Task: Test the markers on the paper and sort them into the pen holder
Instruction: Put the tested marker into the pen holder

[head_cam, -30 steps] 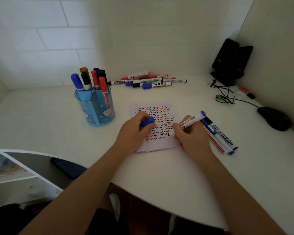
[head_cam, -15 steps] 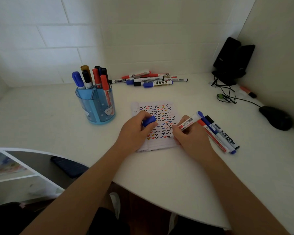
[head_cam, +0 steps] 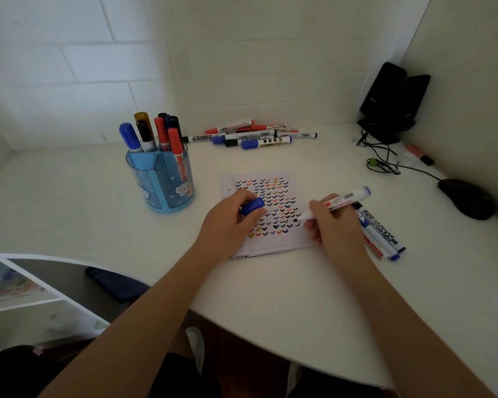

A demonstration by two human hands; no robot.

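Observation:
A small sheet of paper (head_cam: 270,242) covered in rows of coloured tick marks lies in the middle of the white desk (head_cam: 270,297). My left hand (head_cam: 227,222) rests on the paper's left side and holds a blue cap (head_cam: 252,205). My right hand (head_cam: 334,225) grips an uncapped blue marker (head_cam: 339,201), its tip touching the paper's right edge. A blue pen holder (head_cam: 163,183) with several markers stands to the left. Three markers (head_cam: 381,234) lie just right of my right hand. A pile of markers (head_cam: 253,135) lies at the back by the wall.
A black mouse (head_cam: 466,198) with its cable sits at the right, black speakers (head_cam: 391,101) stand in the back corner, and an orange marker (head_cam: 419,155) lies near the right wall. A white shelf unit (head_cam: 20,285) is at the lower left beyond the desk's curved edge.
The right hand has tilted the marker and brought its tip out onto the paper's right edge. The left hand with the cap has stayed in place.

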